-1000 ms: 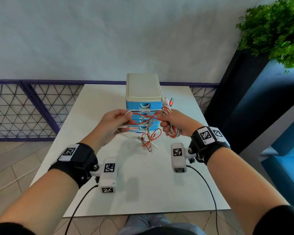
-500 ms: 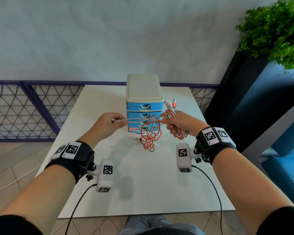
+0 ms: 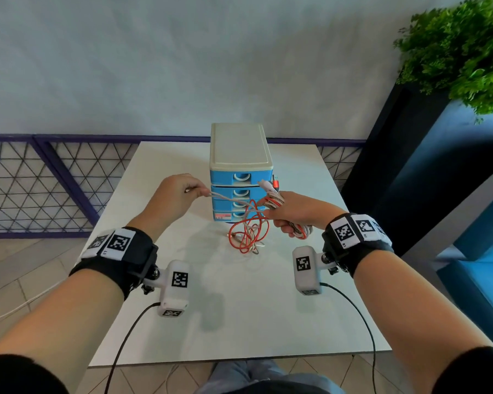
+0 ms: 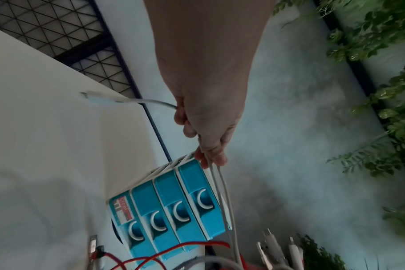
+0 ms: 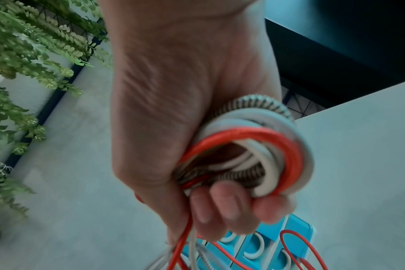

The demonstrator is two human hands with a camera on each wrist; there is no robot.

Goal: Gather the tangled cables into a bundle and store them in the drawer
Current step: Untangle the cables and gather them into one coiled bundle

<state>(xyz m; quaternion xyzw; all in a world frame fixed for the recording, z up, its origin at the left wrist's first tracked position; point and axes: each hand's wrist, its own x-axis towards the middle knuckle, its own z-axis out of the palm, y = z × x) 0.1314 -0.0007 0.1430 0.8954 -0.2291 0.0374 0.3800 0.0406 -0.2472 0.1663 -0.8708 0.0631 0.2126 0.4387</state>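
- The right hand [image 3: 295, 213], just right of the small blue four-drawer plastic cabinet [image 3: 239, 177], has its grip curled tight round a coiled bundle of red, white and braided cables [image 5: 254, 155].
- The left hand [image 3: 172, 196], left of the cabinet, pinches a thin white cable [image 3: 228, 199] that runs across the drawer fronts to the bundle.
- Loose red loops [image 3: 248, 236] hang down to the white worktop [image 3: 254, 308] in front of the cabinet.

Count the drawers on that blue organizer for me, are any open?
4, stacked in the drawer unit at the table's far centre: top, second, third, bottom. All look closed; cables partly cover the lower ones.
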